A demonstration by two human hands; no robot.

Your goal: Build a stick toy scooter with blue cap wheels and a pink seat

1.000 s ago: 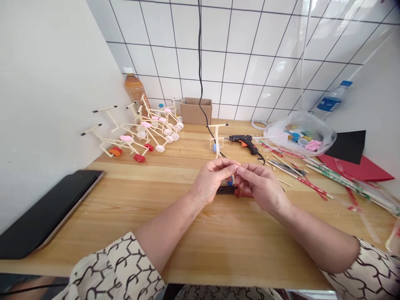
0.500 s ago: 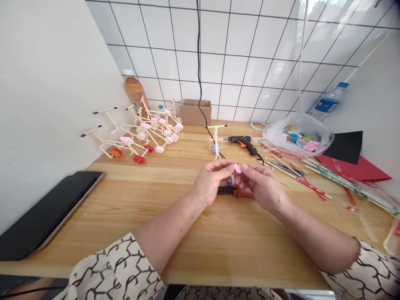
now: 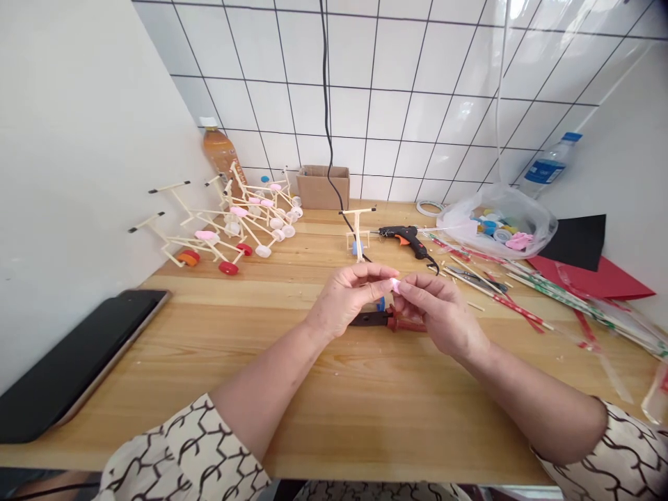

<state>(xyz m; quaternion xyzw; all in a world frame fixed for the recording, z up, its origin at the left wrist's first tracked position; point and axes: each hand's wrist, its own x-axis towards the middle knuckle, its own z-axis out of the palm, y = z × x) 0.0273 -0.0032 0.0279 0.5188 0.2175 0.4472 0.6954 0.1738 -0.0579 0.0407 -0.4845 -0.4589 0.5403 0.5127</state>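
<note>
A small pink piece is pinched between the fingertips of my left hand and my right hand, over the middle of the table. Just beyond them stands a little tricycle frame of pale sticks with black-tipped handlebars and a blue cap low on it; my hands hide part of it. Under my hands lies a red-handled tool with dark jaws, partly covered. A blue cap shows between my hands. The hot glue gun rests behind my right hand.
Several stick tricycles with cap wheels stand at the left, by a tea bottle. A cardboard box sits against the wall. At the right are a bag of caps, scissors, wrapped sticks and red paper. A black tablet-like slab lies left.
The pink piece has turned slightly between my fingertips and less of it shows. My left hand has shifted a little left. The whole view has moved slightly.
</note>
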